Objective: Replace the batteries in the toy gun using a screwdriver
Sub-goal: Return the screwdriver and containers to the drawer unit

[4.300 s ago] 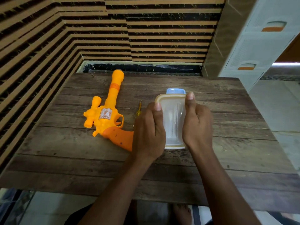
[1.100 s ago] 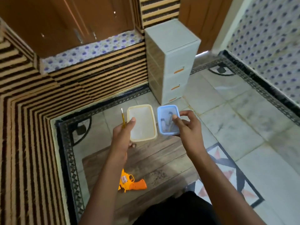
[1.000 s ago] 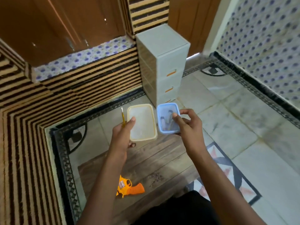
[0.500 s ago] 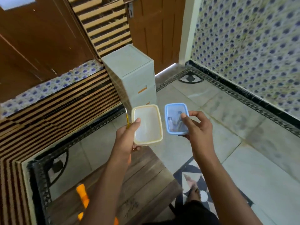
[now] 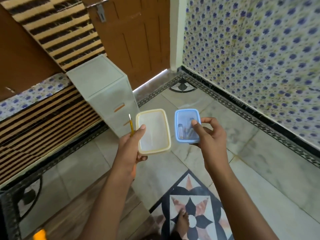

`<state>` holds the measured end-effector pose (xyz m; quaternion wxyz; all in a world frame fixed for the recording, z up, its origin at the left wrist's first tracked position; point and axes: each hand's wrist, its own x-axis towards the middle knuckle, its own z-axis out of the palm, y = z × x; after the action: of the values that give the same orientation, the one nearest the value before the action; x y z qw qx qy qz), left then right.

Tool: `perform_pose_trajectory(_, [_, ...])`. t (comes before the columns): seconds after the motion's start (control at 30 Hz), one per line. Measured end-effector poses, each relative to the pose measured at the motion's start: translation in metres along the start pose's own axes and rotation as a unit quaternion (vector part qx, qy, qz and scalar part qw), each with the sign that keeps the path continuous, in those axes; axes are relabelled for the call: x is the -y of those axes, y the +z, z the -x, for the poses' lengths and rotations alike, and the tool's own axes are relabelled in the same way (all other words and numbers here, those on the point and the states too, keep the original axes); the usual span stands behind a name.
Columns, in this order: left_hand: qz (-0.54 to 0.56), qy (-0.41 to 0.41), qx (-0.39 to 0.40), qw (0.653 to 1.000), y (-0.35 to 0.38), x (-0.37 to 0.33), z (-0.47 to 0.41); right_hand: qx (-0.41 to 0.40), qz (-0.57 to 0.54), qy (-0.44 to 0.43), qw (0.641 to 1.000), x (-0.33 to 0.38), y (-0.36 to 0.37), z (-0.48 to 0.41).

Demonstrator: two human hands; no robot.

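Blue-rimmed box [image 5: 187, 126] held up in right hand [image 5: 210, 135], thumb hooked over near rim, fingers curled beneath; clamped, not spread. Cream-rimmed box [image 5: 153, 132] pinched in left hand [image 5: 131, 149], thumb on top, other fingers under, yellow screwdriver [image 5: 131, 125] trapped upright in same grip beside box. Both containers lifted well above wooden tabletop [image 5: 72, 217], camera swung toward floor and tiled wall.

Judged step: fetching fresh cells. Best done by setting both boxes down flat first, freeing left hand of cream box, keeping screwdriver apart. Blue box to stay level; tilting risks spilling contents onto floor.

Contents: blue box holds a few small cylinders, likely batteries [image 5: 181, 129], one with dark cap; exact count hard to tell through blur. Cream box looks empty, translucent base only; might be a lid, cannot tell.

Toy gun [image 5: 40, 235] barely visible, only an orange sliver at bottom left edge on tabletop, well apart from both hands.
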<state>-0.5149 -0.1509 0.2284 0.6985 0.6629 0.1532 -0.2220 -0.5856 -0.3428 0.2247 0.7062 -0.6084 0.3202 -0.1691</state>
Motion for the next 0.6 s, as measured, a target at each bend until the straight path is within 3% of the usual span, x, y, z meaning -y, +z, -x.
perform_pose_trajectory(0.27, [-0.049,-0.002,0.020,0.999,0.038,-0.020,-0.070,-0.023,-0.012,-0.003,1.000,0.009,0.003,-0.074])
perform_pose_trajectory(0.6, [0.047,-0.037,-0.053,0.997,0.048,-0.064,-0.181,0.049,0.022,0.006,0.999,0.020,0.093,-0.190])
